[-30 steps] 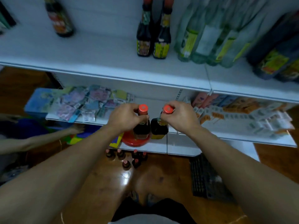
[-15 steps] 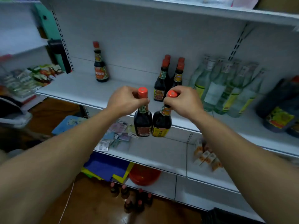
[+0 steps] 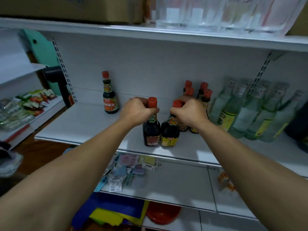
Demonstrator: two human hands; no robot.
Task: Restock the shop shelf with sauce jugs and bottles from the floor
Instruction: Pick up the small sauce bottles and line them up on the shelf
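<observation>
Each hand, left hand (image 3: 139, 110) and right hand (image 3: 186, 112), grasps one sauce bottle neck, fingers curled, at the shelf (image 3: 83, 125); next, I think, release them.

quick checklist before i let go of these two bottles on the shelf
1. Left hand grips the red-label bottle by the neck: ok.
2. Right hand grips the yellow-label bottle by the neck: ok.
3. Both bottles roughly upright: ok.
4. Bases resting flat on the shelf: cannot tell.
5. Set well back from the shelf's front edge: not ok, both are close to it.
6. Bare shelf behind the red-label bottle for pushing it back: ok.
</observation>
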